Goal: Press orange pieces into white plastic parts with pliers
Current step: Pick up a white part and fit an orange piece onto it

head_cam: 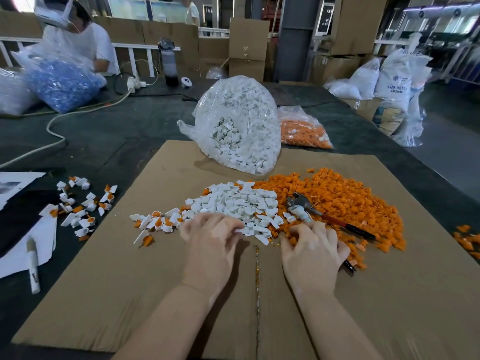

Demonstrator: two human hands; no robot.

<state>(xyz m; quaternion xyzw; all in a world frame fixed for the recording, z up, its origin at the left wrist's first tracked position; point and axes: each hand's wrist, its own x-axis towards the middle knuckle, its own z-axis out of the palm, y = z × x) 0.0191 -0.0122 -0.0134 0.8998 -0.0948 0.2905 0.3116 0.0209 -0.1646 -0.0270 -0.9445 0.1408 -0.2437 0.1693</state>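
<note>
A heap of white plastic parts [233, 203] lies on the cardboard sheet [130, 281], with a wide heap of orange pieces [345, 201] to its right. My left hand [210, 240] is blurred, its fingers bent down onto the near edge of the white heap; whether it pinches a part is unclear. My right hand [311, 248] rests on the orange pieces and holds the pliers [301, 203] by one handle, which passes under the palm. The other red and black handle sticks out to the right. The plier jaws point away from me.
Joined white-and-orange parts [155, 224] lie left of the heap, more [83, 203] on the dark table. A bag of white parts [241, 126] and a bag of orange pieces [304, 131] stand behind. A marker [33, 266] lies left; a person [78, 35] works far left.
</note>
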